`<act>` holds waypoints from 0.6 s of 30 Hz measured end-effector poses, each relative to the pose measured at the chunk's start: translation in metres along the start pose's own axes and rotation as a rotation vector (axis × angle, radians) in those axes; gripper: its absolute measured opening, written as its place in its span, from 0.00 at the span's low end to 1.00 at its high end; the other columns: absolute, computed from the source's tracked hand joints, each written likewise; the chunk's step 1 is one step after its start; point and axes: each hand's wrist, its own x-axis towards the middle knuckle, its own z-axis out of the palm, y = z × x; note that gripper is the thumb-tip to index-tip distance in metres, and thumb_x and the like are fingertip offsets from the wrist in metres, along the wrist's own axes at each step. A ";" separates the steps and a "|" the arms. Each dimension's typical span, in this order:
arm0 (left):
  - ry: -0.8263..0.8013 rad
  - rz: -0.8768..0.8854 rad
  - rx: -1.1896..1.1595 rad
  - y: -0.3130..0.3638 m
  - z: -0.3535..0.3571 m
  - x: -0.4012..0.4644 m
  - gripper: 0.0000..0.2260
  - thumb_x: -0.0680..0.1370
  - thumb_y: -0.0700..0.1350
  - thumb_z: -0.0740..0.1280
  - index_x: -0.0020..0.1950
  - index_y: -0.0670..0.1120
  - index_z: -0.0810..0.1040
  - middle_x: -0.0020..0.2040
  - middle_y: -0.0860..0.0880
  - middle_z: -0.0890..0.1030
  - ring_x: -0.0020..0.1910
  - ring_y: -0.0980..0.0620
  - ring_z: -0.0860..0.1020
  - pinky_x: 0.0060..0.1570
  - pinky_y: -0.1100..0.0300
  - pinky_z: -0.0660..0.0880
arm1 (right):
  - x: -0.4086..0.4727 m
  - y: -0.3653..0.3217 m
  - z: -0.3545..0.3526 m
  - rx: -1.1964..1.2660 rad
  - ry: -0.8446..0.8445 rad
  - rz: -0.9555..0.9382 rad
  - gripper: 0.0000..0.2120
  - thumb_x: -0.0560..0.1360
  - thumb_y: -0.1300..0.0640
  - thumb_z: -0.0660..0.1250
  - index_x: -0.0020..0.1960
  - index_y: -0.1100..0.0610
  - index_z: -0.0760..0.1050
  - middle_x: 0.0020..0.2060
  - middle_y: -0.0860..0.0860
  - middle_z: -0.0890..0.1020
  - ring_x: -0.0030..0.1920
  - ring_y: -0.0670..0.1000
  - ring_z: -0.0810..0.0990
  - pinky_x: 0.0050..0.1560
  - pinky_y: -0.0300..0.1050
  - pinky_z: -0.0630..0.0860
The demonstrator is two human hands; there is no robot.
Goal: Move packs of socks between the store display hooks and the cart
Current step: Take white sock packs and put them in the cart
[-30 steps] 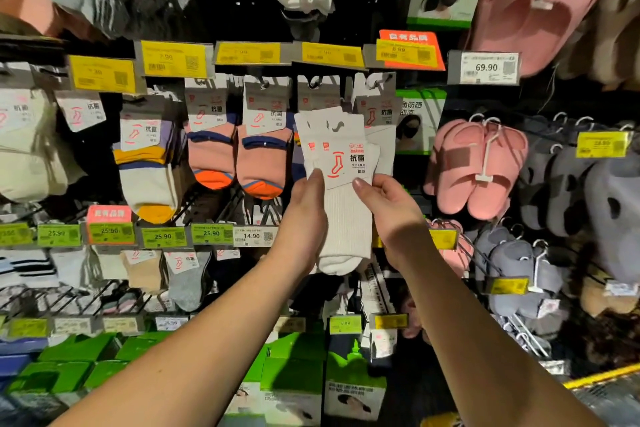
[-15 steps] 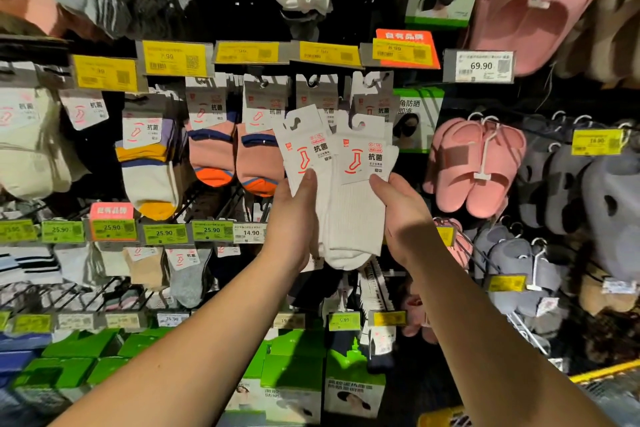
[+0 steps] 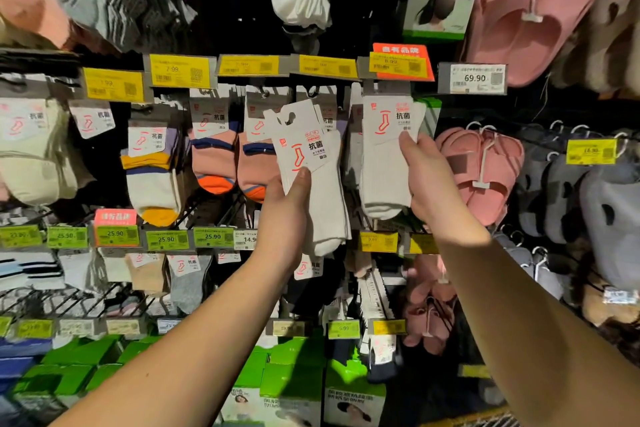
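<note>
Left hand point(image 3: 289, 204) and right hand point(image 3: 427, 180) each grip a white sock pack point(image 3: 313, 163) near the hooks point(image 3: 313, 92); a missed card hole could drop one

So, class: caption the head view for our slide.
Left hand and right hand each hold white sock packs at display hooks.

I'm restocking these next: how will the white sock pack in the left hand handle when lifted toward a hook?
The white sock pack probably feels light; the left hand holds it by thumb and fingers alone. Its sock end hangs limp, so it likely flops. The card header looks stiffer, which should help to aim its hole.
</note>
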 end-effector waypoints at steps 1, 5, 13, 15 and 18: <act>-0.003 0.005 0.001 0.001 0.001 -0.001 0.09 0.83 0.49 0.64 0.63 0.50 0.75 0.57 0.56 0.83 0.57 0.56 0.82 0.59 0.56 0.77 | -0.001 -0.005 0.004 0.013 -0.014 0.005 0.23 0.74 0.40 0.67 0.65 0.48 0.75 0.62 0.47 0.82 0.65 0.52 0.79 0.70 0.61 0.71; -0.008 0.011 0.003 0.003 0.003 0.001 0.10 0.83 0.48 0.64 0.63 0.49 0.75 0.55 0.57 0.83 0.55 0.57 0.82 0.56 0.58 0.77 | 0.011 -0.007 0.012 0.006 -0.016 0.064 0.06 0.82 0.50 0.63 0.55 0.49 0.77 0.56 0.52 0.85 0.58 0.55 0.83 0.64 0.63 0.76; -0.016 -0.007 -0.016 0.006 0.005 0.004 0.13 0.83 0.49 0.64 0.66 0.46 0.75 0.55 0.54 0.84 0.52 0.58 0.83 0.54 0.58 0.78 | 0.034 0.004 0.014 -0.242 0.082 0.117 0.24 0.80 0.43 0.64 0.60 0.65 0.75 0.51 0.61 0.81 0.50 0.55 0.79 0.53 0.48 0.75; -0.013 -0.011 -0.011 0.008 0.006 0.005 0.12 0.83 0.49 0.64 0.65 0.46 0.75 0.55 0.53 0.84 0.54 0.55 0.83 0.57 0.56 0.78 | 0.039 0.008 0.013 -0.337 0.099 0.131 0.27 0.80 0.42 0.63 0.55 0.69 0.74 0.48 0.69 0.77 0.45 0.61 0.77 0.44 0.49 0.72; -0.014 -0.008 0.007 0.007 0.006 0.006 0.10 0.83 0.50 0.65 0.62 0.48 0.75 0.54 0.54 0.84 0.54 0.54 0.83 0.58 0.54 0.78 | 0.051 0.014 0.011 -0.410 0.100 0.164 0.27 0.80 0.38 0.63 0.51 0.65 0.76 0.47 0.61 0.81 0.48 0.61 0.78 0.43 0.47 0.70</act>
